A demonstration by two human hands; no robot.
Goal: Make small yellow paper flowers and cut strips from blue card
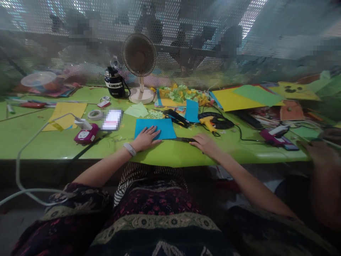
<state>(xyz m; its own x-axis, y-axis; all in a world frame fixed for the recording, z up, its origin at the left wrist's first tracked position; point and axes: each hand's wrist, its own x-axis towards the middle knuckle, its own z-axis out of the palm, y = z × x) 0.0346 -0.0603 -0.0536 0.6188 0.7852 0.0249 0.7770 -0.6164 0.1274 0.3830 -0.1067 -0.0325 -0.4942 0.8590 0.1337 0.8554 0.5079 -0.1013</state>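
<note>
A blue sheet of paper (165,128) lies on the green table in front of me. My left hand (146,138) rests flat on its lower left part, fingers spread. Dark scissors (183,139) are in my right hand (204,145), whose fingers are wrapped round the handles. The blades point left and reach the paper's lower right corner; whether they touch it I cannot tell. Just behind the sheet lie a black tool (178,118), its kind unclear, and a smaller blue paper piece (192,111). A yellow glue gun (209,123) lies to the right.
A white fan (141,94), a black bottle (114,83) and a pile of green and yellow paper cutouts (183,94) stand behind. Left are a phone (112,120) and a purple power socket (86,135) with cables. Another person's hand (319,149) is at the right edge.
</note>
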